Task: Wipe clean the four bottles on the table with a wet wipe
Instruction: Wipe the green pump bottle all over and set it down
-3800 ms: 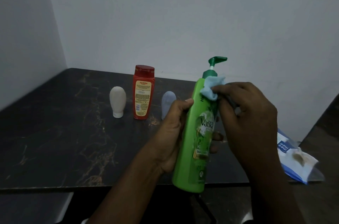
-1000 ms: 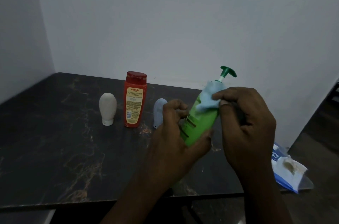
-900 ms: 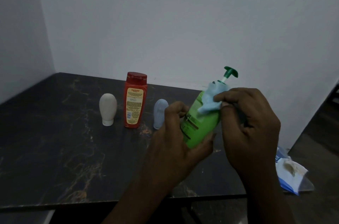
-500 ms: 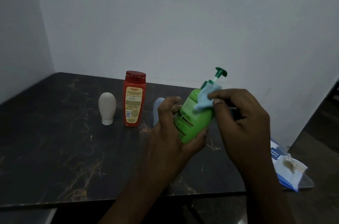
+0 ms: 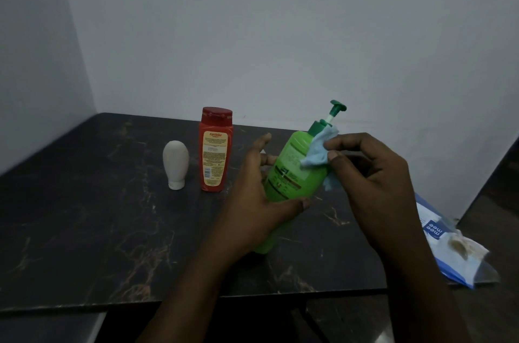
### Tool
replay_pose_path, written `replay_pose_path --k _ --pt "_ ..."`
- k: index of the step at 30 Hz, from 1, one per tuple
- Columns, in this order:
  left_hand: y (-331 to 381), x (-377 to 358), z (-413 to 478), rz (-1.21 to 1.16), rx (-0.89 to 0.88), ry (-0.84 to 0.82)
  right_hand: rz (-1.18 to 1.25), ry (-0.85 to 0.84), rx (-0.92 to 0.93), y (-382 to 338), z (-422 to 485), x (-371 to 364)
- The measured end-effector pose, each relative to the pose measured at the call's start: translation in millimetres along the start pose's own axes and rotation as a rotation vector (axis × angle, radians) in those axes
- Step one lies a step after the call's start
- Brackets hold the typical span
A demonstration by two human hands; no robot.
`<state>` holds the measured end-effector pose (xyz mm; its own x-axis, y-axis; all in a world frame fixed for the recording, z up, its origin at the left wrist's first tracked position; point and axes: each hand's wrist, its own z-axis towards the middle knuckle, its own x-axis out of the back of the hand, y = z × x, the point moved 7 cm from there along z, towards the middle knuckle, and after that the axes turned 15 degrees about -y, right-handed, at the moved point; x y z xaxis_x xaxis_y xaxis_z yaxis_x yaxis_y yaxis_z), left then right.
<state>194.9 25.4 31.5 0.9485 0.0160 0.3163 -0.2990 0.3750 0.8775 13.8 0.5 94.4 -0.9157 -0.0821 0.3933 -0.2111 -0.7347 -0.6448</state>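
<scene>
View from the head camera. The left hand (image 5: 252, 202) wraps around the lower body of the green pump bottle (image 5: 295, 174), thumb on the near side and fingers behind, holding it tilted with its pump head toward the far right corner of the dark marbled surface (image 5: 98, 230); the bottle's base sits low over the surface near its front edge, and contact cannot be judged. The right hand (image 5: 370, 182) pinches a light blue wet wipe (image 5: 318, 151) between thumb and fingertips, pressing it against the bottle's shoulder just below the pump collar. A red bottle (image 5: 214, 150) and a white tube (image 5: 175, 164) stand upright and just beside each other toward the back edge. A wipe packet (image 5: 449, 244) overhangs the right edge.
</scene>
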Motion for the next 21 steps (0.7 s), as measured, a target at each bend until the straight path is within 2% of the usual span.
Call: replay_pose_path --k 4,7,16,21 --pt "-15.7 10.3 0.8 -0.087 0.123 -0.227 0.021 -0.011 0.018 -2.0 0.7 -4.5" --pt "-16.3 12.5 -2.9 -0.169 0.164 -0.311 0.020 -0.013 0.018 -1.3 0.7 -2.7" --pt "-10.6 7.0 -6.5 -0.333 0.154 -0.407 0.123 -0.004 0.009 -1.8 0.3 -0.8" --pt "-3.4 7.0 -4.6 -0.182 0.090 -0.330 0.087 0.006 0.053 -12.0 -0.1 0.3"
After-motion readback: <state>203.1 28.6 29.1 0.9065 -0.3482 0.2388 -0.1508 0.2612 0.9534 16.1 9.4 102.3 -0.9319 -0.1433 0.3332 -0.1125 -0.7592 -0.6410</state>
